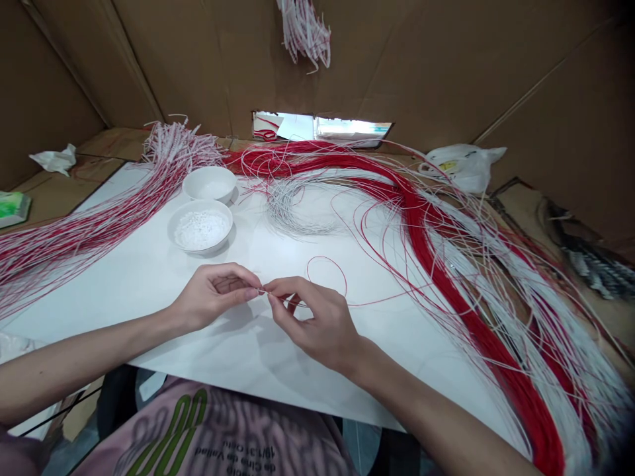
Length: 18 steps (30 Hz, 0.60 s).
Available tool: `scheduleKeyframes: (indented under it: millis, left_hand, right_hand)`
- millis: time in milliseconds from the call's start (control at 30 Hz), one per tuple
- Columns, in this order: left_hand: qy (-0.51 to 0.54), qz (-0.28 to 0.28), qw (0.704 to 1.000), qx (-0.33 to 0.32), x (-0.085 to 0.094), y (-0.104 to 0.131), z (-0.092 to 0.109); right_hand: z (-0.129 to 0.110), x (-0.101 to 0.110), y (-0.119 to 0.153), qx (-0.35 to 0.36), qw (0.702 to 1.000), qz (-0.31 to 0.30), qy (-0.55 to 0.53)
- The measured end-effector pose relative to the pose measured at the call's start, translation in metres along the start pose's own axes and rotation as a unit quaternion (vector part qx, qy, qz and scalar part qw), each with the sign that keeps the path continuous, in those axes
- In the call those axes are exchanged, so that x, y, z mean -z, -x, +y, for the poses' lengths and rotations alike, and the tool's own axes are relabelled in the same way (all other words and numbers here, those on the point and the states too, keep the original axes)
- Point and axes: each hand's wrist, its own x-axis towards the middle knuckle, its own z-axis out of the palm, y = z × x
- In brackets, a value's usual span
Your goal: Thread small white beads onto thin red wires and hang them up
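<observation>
Over the front middle of the white table, my two hands meet fingertip to fingertip. My left hand pinches the end of a thin red wire between thumb and forefinger. Right beside it, my right hand also pinches the red wire, which loops behind the hand and runs off to the right. What exactly sits between the fingertips is too small to make out. Just beyond my left hand stands a white bowl holding many small white pieces. A second white bowl stands behind it.
Long red wires and white wires sweep along the right side. A bundle of red-and-white strands lies at the left. Cardboard walls enclose the table, with a slot at the back. A plastic bag lies back right.
</observation>
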Motion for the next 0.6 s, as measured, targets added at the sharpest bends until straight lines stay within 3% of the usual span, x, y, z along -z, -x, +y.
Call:
scheduleKeyframes:
  millis: [600]
  left_hand:
    - [-0.003,0.002,1.0,-0.003,-0.0013,0.0004,0.0015]
  right_hand:
    - [-0.0001,0.0005,0.0,-0.017,1.0,0.0,-0.001]
